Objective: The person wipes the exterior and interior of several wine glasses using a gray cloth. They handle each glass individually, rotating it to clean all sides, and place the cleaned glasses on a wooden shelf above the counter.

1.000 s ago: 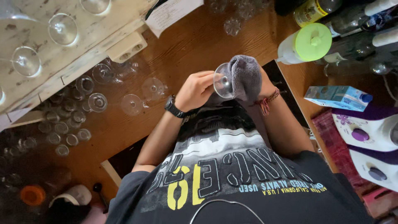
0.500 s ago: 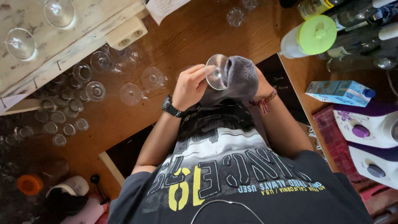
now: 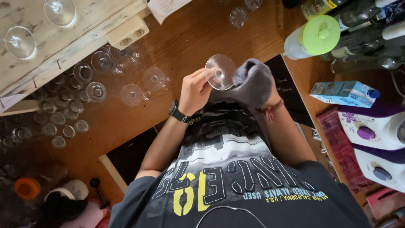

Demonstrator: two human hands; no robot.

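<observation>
Grey cloth (image 3: 252,84) wraps the right hand (image 3: 260,86), which closes around the bowl of a stemmed glass (image 3: 220,72) held before the chest. Left hand (image 3: 195,89), a black watch (image 3: 177,112) at its wrist, pinches the glass's round foot. Beyond, on the wooden counter (image 3: 185,38), upturned glasses (image 3: 131,93) stand in rows.

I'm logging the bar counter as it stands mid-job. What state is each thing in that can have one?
Wine glass: tipped, base toward the camera, bowl hidden in the cloth.
Grey cloth: bunched over the right hand.
Left hand: gripping the glass near its base.
Glasses on the counter: standing, apparently empty.
Bottle with green lid: closed.
Blue carton: lying flat, cap on.
</observation>
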